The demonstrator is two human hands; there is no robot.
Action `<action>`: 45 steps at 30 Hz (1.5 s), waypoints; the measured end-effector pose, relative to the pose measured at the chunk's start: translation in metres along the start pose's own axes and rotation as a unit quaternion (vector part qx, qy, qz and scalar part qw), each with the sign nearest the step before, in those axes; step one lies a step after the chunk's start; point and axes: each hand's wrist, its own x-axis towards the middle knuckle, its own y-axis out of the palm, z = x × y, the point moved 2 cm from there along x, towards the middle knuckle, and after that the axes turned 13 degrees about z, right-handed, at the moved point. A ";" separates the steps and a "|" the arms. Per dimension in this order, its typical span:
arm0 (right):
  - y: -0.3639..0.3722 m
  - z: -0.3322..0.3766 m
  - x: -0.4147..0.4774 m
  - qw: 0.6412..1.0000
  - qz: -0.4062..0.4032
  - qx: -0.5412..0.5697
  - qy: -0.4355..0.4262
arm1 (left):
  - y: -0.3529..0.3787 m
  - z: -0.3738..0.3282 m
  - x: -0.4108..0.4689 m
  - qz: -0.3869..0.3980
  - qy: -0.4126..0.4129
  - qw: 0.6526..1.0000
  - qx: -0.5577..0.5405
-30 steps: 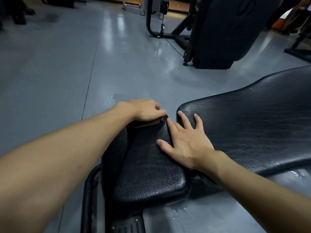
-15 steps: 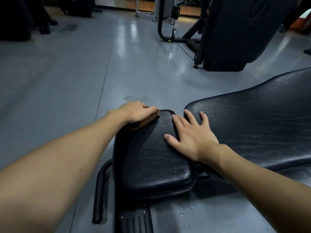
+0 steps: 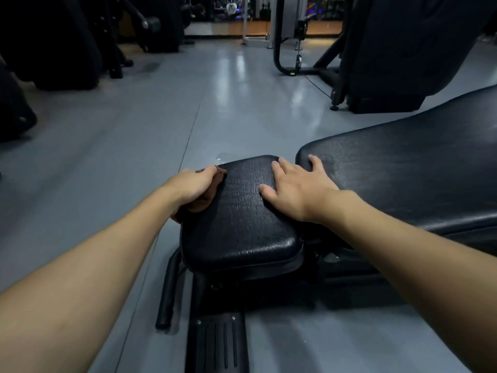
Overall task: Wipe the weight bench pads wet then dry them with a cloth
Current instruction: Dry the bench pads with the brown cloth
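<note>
The black seat pad (image 3: 242, 224) of the weight bench lies in the middle of the head view. To its right the long back pad (image 3: 416, 168) stretches away. My left hand (image 3: 192, 184) holds a brown cloth (image 3: 208, 197) against the seat pad's left edge, with most of the cloth hidden under the hand. My right hand (image 3: 295, 187) lies flat with spread fingers across the gap between the two pads, touching both.
The bench's black frame and ribbed foot plate (image 3: 217, 343) stand on the grey floor below the seat. A small wet patch (image 3: 224, 156) shines on the floor beyond the seat. A large black machine (image 3: 398, 55) stands at the back right, more dark equipment (image 3: 53, 44) at the back left.
My left hand with the cloth has slid from the seat pad's far edge round to its left side. The right hand has stayed put. The camera has tilted up.
</note>
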 end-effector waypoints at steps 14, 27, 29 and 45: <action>0.015 0.020 -0.033 1.000 -0.001 0.012 0.015 | 0.000 0.012 -0.016 0.021 0.038 0.975 -0.217; 0.010 0.022 -0.039 1.000 -0.002 0.022 0.009 | 0.031 0.043 -0.080 -0.007 0.030 0.981 -0.191; 0.010 0.022 -0.040 1.000 -0.007 0.020 0.010 | 0.038 0.048 -0.091 -0.035 0.035 0.983 -0.174; 0.012 -0.025 -0.068 0.998 -0.067 0.001 0.021 | 0.094 0.104 -0.128 -0.241 0.346 0.780 0.462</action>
